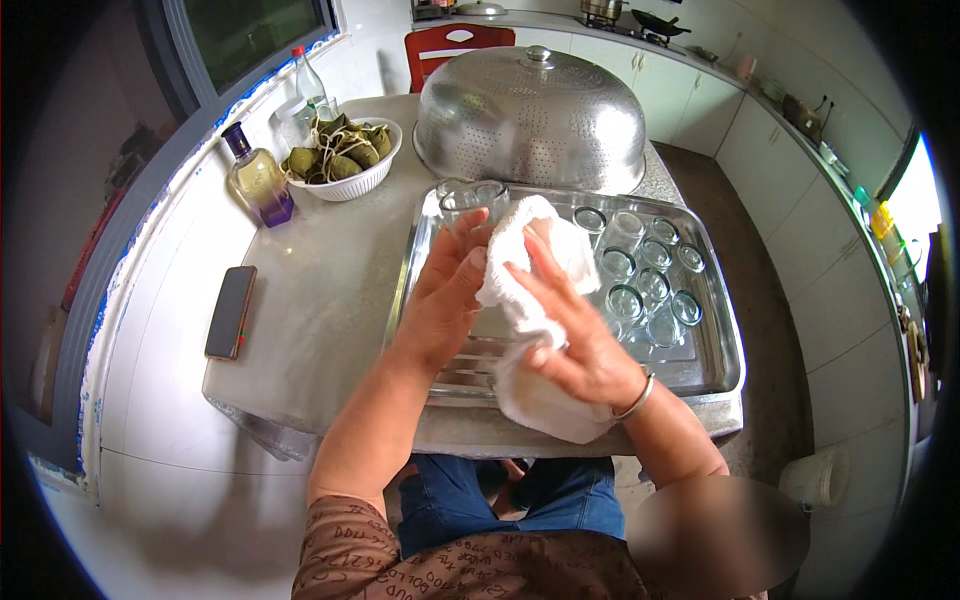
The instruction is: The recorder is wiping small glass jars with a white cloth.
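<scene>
A white terry cloth (551, 251) hangs bunched over the near half of the steel tray (720, 330). My right hand (581, 337) grips it, the fingers spread over its folds and a bangle at the wrist. Against the cloth's left side, my left hand (442, 300) is curled with thumb and fingers raised; whether it holds a glass is not plain. Just beyond those fingers are clear glass vessels (474, 196) at the tray's far left corner. On the tray's right half several small glasses (624, 301) stand upside down in a cluster.
Behind the tray rests a large perforated metal dome (529, 112). A white basket (360, 184) of leaf-wrapped dumplings (349, 154), a purple-yellow bottle (259, 180) and a red-capped bottle (307, 75) stand at the left. A phone (231, 311) lies near the table's left edge.
</scene>
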`<action>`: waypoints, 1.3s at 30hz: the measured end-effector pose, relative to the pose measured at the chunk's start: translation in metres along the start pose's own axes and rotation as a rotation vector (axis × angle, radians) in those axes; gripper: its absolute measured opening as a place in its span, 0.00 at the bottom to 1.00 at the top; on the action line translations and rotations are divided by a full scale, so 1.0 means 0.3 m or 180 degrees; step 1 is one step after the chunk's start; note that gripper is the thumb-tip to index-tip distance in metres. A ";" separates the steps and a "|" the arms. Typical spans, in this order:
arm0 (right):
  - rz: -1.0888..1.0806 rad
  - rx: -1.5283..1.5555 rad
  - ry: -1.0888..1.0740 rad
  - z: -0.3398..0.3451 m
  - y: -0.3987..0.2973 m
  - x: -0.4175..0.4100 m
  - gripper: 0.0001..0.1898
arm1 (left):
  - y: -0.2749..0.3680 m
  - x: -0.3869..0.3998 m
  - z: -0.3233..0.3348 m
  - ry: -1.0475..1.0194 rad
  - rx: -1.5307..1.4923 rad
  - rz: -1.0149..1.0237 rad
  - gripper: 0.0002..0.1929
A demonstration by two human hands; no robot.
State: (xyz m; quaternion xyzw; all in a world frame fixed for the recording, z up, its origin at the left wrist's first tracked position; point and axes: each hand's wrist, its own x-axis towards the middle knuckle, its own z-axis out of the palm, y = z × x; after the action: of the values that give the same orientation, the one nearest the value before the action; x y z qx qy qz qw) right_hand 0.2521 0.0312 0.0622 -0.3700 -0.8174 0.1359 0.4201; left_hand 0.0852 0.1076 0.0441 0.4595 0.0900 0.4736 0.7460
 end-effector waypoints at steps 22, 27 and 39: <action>0.0738 0.2086 -0.0237 -0.035 -0.007 -0.003 0.40 | -0.020 -0.012 0.017 -0.1065 0.0158 0.0078 0.29; 0.0994 0.1377 0.0598 0.008 0.008 -0.021 0.50 | -0.003 -0.010 0.045 -0.1085 0.1212 0.0058 0.20; 0.0849 0.0870 0.0657 0.000 0.004 -0.010 0.42 | -0.050 -0.017 0.036 -0.0952 0.1099 0.0375 0.49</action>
State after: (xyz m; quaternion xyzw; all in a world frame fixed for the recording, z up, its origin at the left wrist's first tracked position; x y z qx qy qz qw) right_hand 0.2536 0.0300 0.0599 -0.4265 -0.6877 0.2613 0.5262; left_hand 0.0980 0.0950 0.0370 0.6499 0.0311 0.4206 0.6323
